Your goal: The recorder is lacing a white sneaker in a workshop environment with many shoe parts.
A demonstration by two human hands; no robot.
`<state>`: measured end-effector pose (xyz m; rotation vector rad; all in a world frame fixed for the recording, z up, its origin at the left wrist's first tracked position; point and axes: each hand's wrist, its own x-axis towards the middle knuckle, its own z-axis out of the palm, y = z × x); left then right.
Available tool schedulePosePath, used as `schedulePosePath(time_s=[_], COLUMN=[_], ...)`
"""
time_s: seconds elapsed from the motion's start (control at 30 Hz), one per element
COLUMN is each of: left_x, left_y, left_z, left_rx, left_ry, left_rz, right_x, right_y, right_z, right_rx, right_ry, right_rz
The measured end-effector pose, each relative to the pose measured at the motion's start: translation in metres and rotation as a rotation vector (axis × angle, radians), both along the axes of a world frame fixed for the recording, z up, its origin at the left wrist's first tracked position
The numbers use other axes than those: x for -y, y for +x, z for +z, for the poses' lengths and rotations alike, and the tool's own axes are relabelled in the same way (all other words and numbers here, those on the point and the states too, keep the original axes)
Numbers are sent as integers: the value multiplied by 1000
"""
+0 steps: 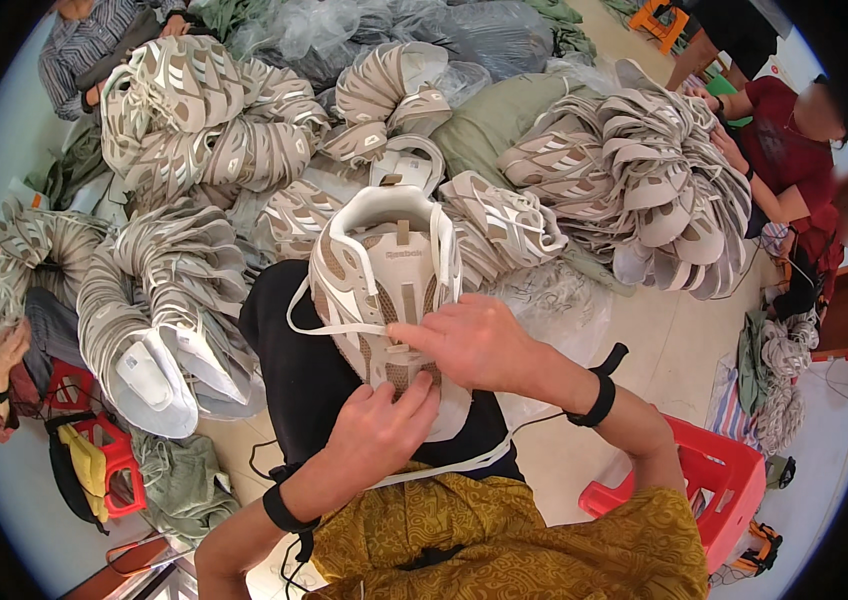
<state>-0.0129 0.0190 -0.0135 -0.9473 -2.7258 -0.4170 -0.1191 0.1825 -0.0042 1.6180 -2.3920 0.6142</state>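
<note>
A beige and white shoe upper (402,270) rests on my black-clad knee, its heel opening pointing away from me. A flat white shoelace (344,329) loops out from its left side and runs across to the lacing strip. My right hand (479,345) pinches that lace at the middle of the strip, the other fingers curled over the upper's right side. Lower down, my left hand (384,430) has its fingers closed together on the upper near the toe. Whatever its fingertips grip is partly hidden. A loose length of lace (464,464) trails across my lap.
Bundles of similar uppers lie at left (159,300), back left (209,120) and right (664,180). Behind them are clear plastic bags (394,35). A red plastic stool (714,480) stands at my right. Other people sit at both sides, one in a dark red shirt (789,150).
</note>
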Motion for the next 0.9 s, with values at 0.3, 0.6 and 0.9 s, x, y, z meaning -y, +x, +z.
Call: schedulePosePath(time_s=[0.3, 0.6, 0.9], left_x=[6, 4, 3], left_y=[4, 4, 6], left_z=[-2, -7, -7], left_rx=[-9, -27, -27], left_ry=[107, 143, 157], left_rz=[-2, -10, 21], right_x=[-29, -49, -41], right_y=[18, 57, 55], right_z=[-17, -47, -52], right_rx=[701, 750, 626], right_ry=[-467, -455, -398], right_rz=[-207, -273, -231])
